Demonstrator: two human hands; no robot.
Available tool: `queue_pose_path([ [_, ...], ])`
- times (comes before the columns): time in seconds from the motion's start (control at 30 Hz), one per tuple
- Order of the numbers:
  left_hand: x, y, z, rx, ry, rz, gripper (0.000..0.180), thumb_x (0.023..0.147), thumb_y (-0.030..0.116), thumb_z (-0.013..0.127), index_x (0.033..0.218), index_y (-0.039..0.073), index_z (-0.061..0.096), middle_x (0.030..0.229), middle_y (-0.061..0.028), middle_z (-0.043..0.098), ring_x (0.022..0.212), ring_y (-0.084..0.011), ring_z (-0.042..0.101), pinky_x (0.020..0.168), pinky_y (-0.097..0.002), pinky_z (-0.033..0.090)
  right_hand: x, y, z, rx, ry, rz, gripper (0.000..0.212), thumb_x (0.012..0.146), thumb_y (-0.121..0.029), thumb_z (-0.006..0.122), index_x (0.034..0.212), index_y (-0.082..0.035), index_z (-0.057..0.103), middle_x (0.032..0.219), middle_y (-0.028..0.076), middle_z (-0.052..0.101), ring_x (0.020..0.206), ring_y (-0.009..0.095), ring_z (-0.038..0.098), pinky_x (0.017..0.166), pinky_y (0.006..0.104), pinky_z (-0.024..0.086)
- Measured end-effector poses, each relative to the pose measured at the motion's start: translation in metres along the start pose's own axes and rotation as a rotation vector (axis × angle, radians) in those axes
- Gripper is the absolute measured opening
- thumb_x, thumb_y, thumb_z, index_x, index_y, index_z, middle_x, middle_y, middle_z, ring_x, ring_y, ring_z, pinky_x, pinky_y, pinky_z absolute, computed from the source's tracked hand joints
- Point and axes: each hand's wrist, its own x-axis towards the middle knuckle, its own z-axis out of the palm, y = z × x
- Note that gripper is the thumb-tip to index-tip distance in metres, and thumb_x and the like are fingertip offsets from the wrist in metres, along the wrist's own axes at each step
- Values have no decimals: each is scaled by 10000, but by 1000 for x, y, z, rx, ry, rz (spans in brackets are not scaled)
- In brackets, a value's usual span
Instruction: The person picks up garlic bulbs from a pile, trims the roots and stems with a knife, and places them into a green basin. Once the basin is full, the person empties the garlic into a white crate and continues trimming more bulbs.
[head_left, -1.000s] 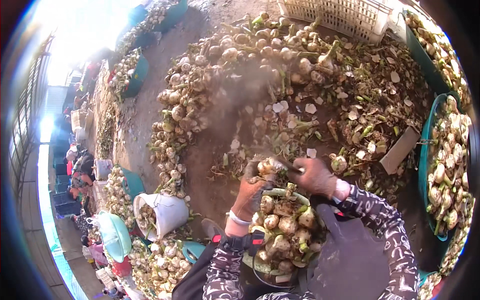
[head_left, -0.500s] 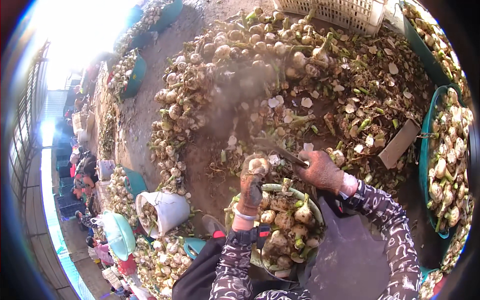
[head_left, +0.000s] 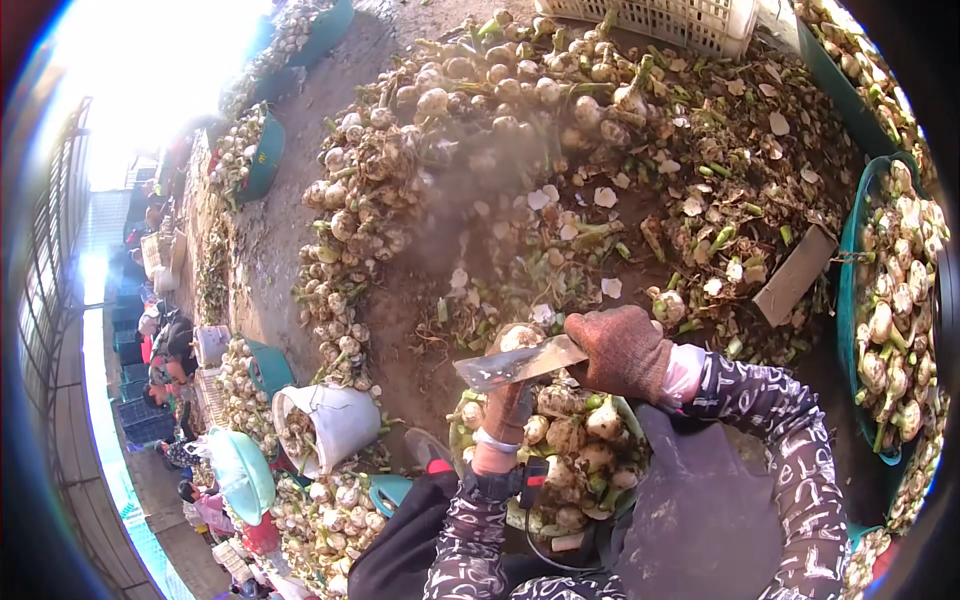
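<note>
My right hand (head_left: 624, 352), in a brownish work glove, is closed around a knife (head_left: 522, 364) with a broad grey blade pointing left. The blade lies across the front of my left hand (head_left: 507, 410), hiding part of its fingers. A pale garlic bulb (head_left: 519, 338) shows just above the blade, gripped by my left hand. Under both hands, between my legs, stands a round container filled with soil-marked garlic bulbs (head_left: 566, 436), some with green stem stubs.
A long heap of garlic (head_left: 345, 222) curves along the ground ahead. Stem cuttings and peels (head_left: 715, 215) cover the ground right of it, near a flat board (head_left: 795, 276). A green tub (head_left: 850, 300) of garlic stands right; a tipped white bucket (head_left: 345, 418) lies left. Other people (head_left: 175, 345) are far left.
The knife has swung down and left, from beyond my left hand to across it in front of the bulb. My right hand has moved slightly left, its knuckles turned up.
</note>
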Motion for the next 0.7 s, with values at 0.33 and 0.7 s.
queue_pose_path([
  [0.33,-16,-24,20,96,134,7,553,892,514,547,1051,-14,597,938,-60,609,749,-137,609,588,-278,503,-19,24,24,88,88,-41,252,700,-244,690,758,-79,508,648,140,570,649,342,606,543,420,465],
  [0.7,-48,88,-4,478,-92,-48,445,697,227,797,1007,16,559,844,-13,600,763,-96,564,680,-254,481,-63,110,-42,-123,461,583,336,792,-369,672,830,-52,564,733,179,635,700,392,617,616,446,486],
])
